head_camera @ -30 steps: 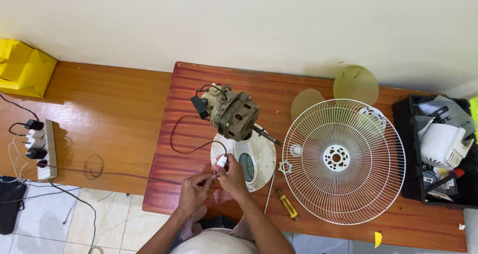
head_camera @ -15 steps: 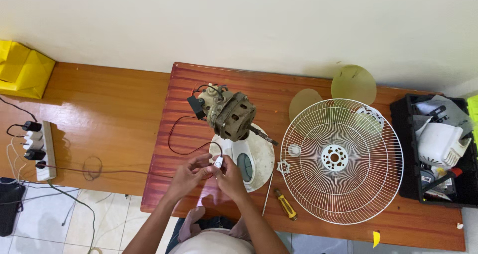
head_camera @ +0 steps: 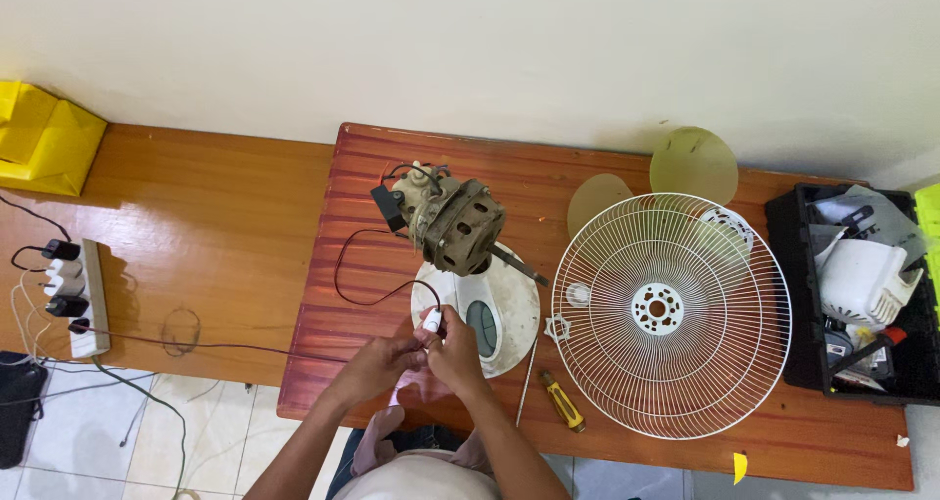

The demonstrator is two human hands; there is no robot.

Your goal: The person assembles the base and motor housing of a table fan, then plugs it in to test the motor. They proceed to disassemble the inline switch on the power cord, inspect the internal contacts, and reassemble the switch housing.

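Wiring step in hand: left hand [head_camera: 377, 363] and right hand [head_camera: 458, 355] pinching small white connector [head_camera: 431, 319] on black wire [head_camera: 357, 299], near desk [head_camera: 392, 177] edge, beside fan motor [head_camera: 455, 224]. Next likely calls for fine fingertip work.

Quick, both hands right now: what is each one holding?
Left hand: closed, pinching the small white part on the black wire.
Right hand: closed on the same white part.
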